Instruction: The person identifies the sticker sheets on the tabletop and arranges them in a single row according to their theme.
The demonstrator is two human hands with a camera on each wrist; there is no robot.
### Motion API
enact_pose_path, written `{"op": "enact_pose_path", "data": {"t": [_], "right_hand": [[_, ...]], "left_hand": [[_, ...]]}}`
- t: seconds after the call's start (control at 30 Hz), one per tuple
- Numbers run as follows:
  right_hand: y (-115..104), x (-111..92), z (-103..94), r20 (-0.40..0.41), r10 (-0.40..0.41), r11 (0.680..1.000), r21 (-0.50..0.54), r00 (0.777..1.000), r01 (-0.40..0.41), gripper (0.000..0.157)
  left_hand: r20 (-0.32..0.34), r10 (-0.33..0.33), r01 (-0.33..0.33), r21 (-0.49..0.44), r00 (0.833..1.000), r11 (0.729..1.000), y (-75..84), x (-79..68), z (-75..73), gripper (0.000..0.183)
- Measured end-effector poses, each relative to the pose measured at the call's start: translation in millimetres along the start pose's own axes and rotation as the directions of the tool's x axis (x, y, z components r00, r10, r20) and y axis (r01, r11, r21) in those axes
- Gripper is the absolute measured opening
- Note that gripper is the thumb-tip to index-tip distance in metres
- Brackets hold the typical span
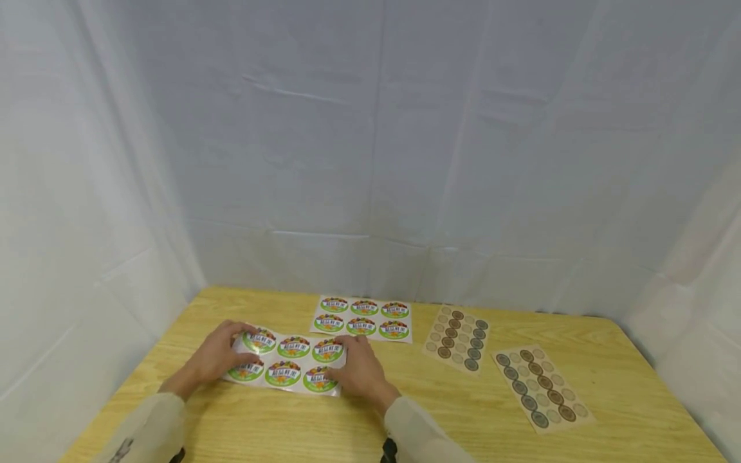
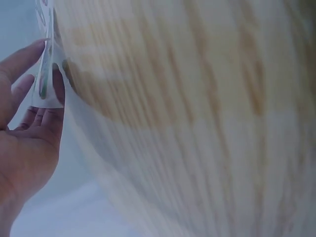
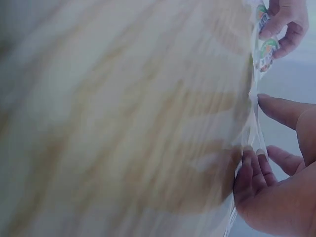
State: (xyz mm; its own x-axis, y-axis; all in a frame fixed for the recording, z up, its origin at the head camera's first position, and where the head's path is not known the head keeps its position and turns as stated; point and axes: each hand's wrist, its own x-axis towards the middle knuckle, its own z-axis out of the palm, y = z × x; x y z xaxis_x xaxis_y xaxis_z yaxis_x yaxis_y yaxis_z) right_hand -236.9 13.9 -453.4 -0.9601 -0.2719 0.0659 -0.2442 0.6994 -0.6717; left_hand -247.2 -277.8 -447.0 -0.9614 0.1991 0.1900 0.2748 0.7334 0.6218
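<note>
A white sheet of oval fruit-label stickers (image 1: 283, 373), green and white with printed characters, lies at the left of the wooden table. My left hand (image 1: 215, 355) grips its left end, thumb and index finger over the top. At the opposite end my right hand (image 1: 361, 368) holds the right edge, its thumb over a lower sticker. In the left wrist view, the left hand (image 2: 34, 143) has fingers on both faces of the sheet (image 2: 49, 94). The right wrist view shows the right hand (image 3: 276, 192) at the sheet's edge, some fingers close to the tabletop.
Behind the held sheet lies a matching sticker sheet (image 1: 363, 317). To the right are two beige sheets of round brown and grey stickers, one nearer the middle (image 1: 457, 338) and one farther right (image 1: 543, 388). White curtains (image 1: 370, 161) enclose the table (image 1: 625, 399).
</note>
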Motion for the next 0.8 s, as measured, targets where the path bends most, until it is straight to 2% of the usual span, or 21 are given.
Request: {"op": "enact_pose_path", "data": {"t": [0.13, 0.3, 0.53, 0.77, 0.8], "right_hand": [[1.1, 0.9, -3.3, 0.02, -0.012, 0.995, 0.101, 1.0, 0.01, 0.06], [0.0, 1.5, -6.6, 0.017, -0.024, 0.974, 0.226, 1.0, 0.019, 0.059], [-5.6, -1.3, -6.4, 0.058, -0.013, 0.905, 0.426, 0.998, -0.013, 0.056], [-16.1, -8.7, -4.5, 0.08, -0.038, 0.854, 0.521, 0.996, -0.009, 0.057], [-18.1, -10.0, -3.7, 0.083, -0.043, 0.847, 0.531, 0.996, -0.008, 0.057]], "left_hand": [[-0.008, 0.003, -0.003, -0.015, 1.0, 1.0, 1.2, 0.9, 0.9, 0.049], [0.01, -0.016, 0.017, -0.086, 1.0, 0.996, 4.8, 1.3, -1.3, 0.048], [0.057, -0.079, 0.09, -0.243, 0.995, 0.966, 6.7, -6.2, -14.8, 0.052], [0.097, -0.164, 0.185, -0.283, 0.982, 0.941, 1.7, -20.3, -31.6, 0.057], [0.099, -0.167, 0.188, -0.267, 0.981, 0.945, -0.3, -22.5, -34.1, 0.057]]}}
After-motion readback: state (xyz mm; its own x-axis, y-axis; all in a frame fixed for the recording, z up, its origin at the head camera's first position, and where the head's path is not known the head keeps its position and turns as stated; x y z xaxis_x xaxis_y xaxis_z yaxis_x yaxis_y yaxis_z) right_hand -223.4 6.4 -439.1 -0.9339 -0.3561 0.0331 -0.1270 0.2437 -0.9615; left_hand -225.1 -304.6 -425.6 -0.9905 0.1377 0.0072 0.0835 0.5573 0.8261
